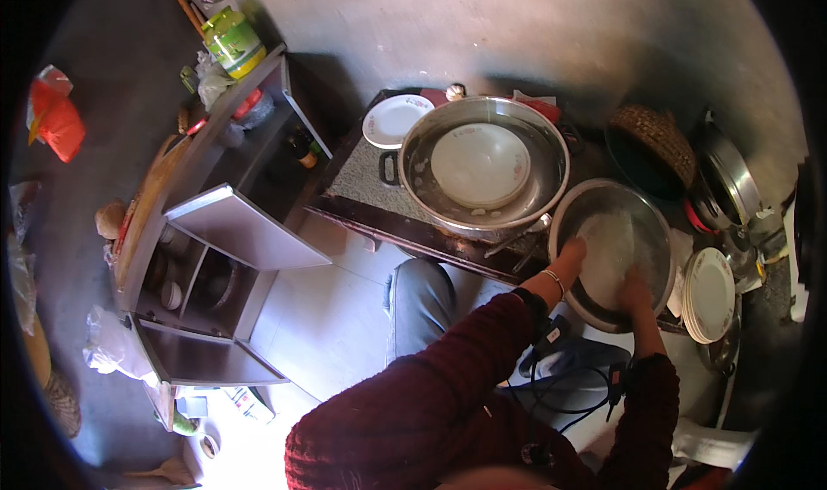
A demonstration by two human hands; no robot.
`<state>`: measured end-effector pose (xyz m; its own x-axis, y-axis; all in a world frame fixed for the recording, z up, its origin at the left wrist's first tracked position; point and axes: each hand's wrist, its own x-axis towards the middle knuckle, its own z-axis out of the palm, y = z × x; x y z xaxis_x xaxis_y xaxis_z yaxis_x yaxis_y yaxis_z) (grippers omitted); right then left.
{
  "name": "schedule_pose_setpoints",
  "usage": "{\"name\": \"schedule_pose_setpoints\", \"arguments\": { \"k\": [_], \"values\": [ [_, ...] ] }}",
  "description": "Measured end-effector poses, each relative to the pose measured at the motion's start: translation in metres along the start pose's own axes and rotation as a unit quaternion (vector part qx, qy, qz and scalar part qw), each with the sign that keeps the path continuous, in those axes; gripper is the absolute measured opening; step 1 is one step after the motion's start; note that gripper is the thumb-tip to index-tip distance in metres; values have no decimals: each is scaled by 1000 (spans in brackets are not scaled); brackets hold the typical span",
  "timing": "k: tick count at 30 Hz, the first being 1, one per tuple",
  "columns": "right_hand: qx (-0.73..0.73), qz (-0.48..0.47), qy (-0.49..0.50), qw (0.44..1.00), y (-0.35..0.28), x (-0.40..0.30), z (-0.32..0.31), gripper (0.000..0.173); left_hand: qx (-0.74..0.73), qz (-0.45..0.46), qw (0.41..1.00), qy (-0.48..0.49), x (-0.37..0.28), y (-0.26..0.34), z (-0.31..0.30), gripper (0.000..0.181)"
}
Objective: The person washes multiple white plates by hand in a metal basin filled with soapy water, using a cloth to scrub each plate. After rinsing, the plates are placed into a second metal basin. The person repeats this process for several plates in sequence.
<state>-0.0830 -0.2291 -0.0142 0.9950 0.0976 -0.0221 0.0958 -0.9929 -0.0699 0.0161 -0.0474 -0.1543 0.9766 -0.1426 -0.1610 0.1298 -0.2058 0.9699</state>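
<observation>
Both of my hands are inside a metal basin (660, 238) at the right. A pale round plate (606, 248) shows between them, its outline softened by blur. My left hand (572, 257) grips the plate's left edge, with a bracelet at the wrist. On the other side, my right hand (636, 290) is over the plate's right part; motion blur hides its fingers. Left of the basin stands a large steel pot (420, 189) with a black side handle. White plates with a floral rim (481, 164) lie in the liquid inside it.
Another floral plate (397, 120) rests behind the pot's left side. A stack of plates (711, 296) stands right of the basin. Behind are a woven basket (652, 138) and metal pans (727, 167). An open cabinet door (249, 228) juts out at left. Cables (568, 409) hang between my arms.
</observation>
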Motion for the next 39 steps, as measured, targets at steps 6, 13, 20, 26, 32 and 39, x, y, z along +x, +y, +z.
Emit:
{"name": "schedule_pose_setpoints", "arguments": {
  "k": [6,13,20,26,32,39],
  "values": [
    [55,-127,-129,982,-41,-48,-53,30,-164,-174,971,4,-30,67,-16,27],
    [360,-131,-149,912,-86,-41,-76,40,-142,-215,966,7,-46,95,-26,30],
    [351,-227,-4,909,-100,30,-30,44,-416,-267,867,65,-47,114,-23,30],
    [92,-123,23,988,-69,81,16,45,2,71,995,-70,-50,87,-32,30],
    [119,-1,-47,992,-15,70,6,47,378,146,914,-21,-61,87,-37,35],
    [-124,14,-29,992,-12,-1,-25,44,209,133,968,29,-32,36,-21,31]
  ]
}}
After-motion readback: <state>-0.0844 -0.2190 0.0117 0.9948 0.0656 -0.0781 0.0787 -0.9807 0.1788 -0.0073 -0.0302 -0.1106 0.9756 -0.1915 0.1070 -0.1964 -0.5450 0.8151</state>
